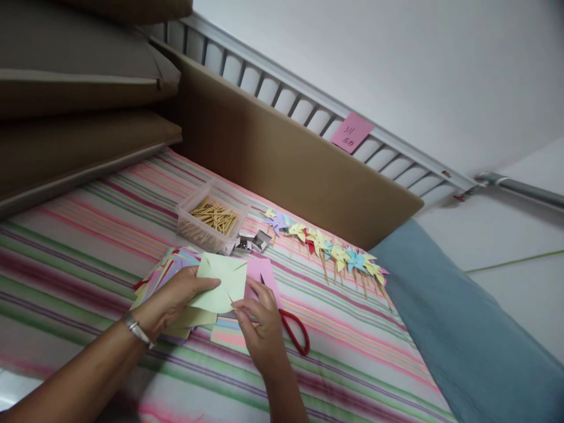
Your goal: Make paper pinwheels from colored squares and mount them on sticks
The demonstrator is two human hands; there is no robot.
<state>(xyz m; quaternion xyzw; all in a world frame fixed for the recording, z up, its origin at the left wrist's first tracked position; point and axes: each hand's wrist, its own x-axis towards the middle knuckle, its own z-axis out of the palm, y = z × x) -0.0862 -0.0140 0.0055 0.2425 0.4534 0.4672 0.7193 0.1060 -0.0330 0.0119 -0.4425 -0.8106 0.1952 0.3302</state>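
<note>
My left hand (178, 294) grips a pale green square of paper (220, 279) by its left side, thumb on top. Short slits run in from the paper's corners. At its lower right corner, the thumb and fingertips of my right hand (259, 320) pinch the edge. A pair of scissors with red handles (296, 332) is partly hidden behind my right hand, its dark tip showing above the fingers. Beneath my hands are a stack of coloured paper (165, 273), a pink sheet (267, 273) and more pastel sheets (229, 335).
A clear plastic box (207, 235) of short wooden sticks stands beyond my hands, beside small open boxes (253, 241). Paper pinwheels on sticks (339, 257) lie in a row along a brown board (282, 158). Striped cloth (352, 364) covers the surface; large padded slabs (79, 141) are piled at left.
</note>
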